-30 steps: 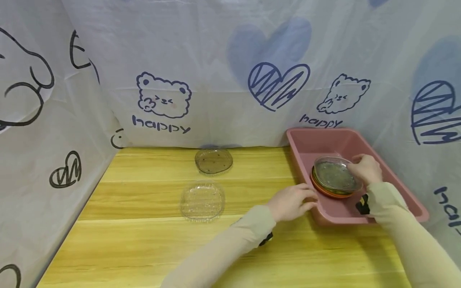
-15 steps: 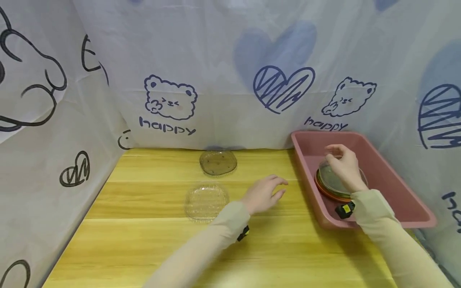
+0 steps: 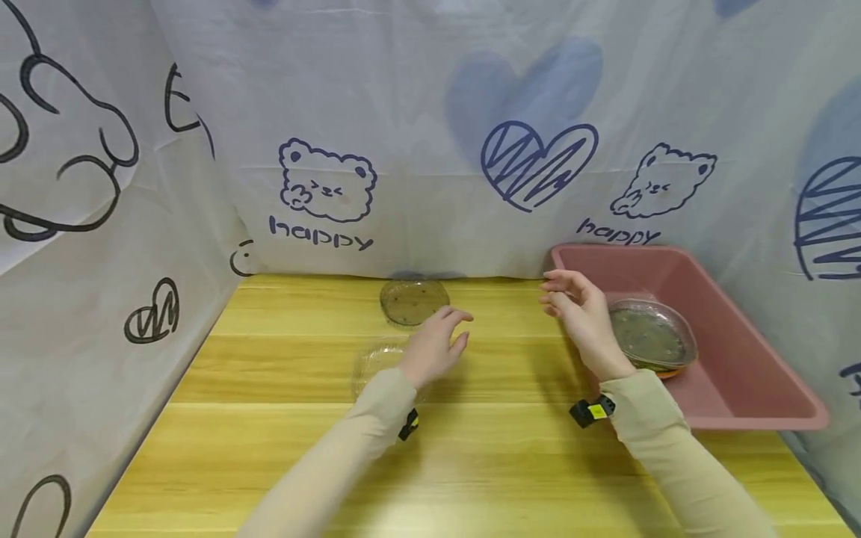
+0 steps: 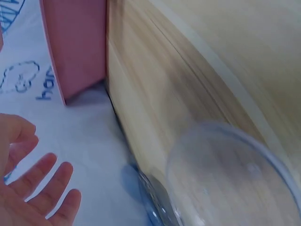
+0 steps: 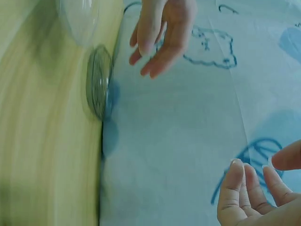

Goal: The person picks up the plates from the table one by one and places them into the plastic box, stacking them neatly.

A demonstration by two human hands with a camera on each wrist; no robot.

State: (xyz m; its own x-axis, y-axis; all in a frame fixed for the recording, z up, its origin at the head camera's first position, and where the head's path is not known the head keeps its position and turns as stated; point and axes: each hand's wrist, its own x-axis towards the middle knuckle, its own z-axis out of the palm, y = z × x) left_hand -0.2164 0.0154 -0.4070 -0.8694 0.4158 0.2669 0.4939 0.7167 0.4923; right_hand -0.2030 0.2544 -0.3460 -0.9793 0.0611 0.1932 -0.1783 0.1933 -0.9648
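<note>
My left hand (image 3: 433,350) hovers over a clear plastic lid-like dish (image 3: 370,368) and partly hides it, with its fingers loosely bent and nothing in them. Just behind lies a second, darker see-through dish (image 3: 412,300), close to the back cloth. Over the left rim of the pink basin (image 3: 628,260) is my right hand (image 3: 584,317), thumb and fingers apart and holding nothing. Inside the basin rests a stack with a clear dish (image 3: 651,334) on top; a bit of orange (image 3: 669,373) shows beneath it. The left wrist view shows the nearer clear dish (image 4: 225,174) on the table.
The wood-grain table (image 3: 471,456) runs up to a white cloth (image 3: 417,149) with printed hearts and bears, which also hangs at both sides. A black device with a yellow patch (image 3: 593,411) sits at my right wrist.
My right hand has let go of the stack in the basin and moved left out over the rim. My left hand has left the basin's edge and gone left to the clear dish.
</note>
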